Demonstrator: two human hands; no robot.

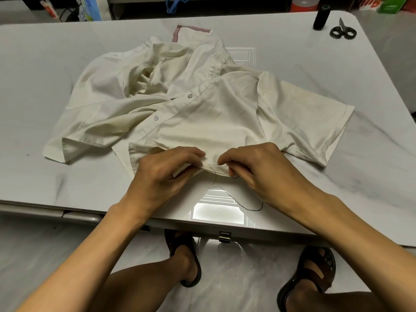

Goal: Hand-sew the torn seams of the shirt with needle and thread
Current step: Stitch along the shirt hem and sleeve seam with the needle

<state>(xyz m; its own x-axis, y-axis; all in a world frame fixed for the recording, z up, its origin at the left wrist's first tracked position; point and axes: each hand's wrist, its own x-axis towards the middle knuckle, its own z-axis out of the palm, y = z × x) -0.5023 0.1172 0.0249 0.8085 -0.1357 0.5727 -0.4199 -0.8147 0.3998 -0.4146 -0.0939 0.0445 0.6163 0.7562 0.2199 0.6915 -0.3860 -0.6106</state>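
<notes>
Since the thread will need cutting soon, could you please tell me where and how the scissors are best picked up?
Grip the scissors by the black handle loops, coming from the near side: they lie flat on the table, far right, with the loops toward the near edge and the blades pointing away.

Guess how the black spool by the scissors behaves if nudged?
The black spool stands upright, tall and narrow, so it probably tips easily. Once down, its round body would likely roll on the glossy table.
</notes>
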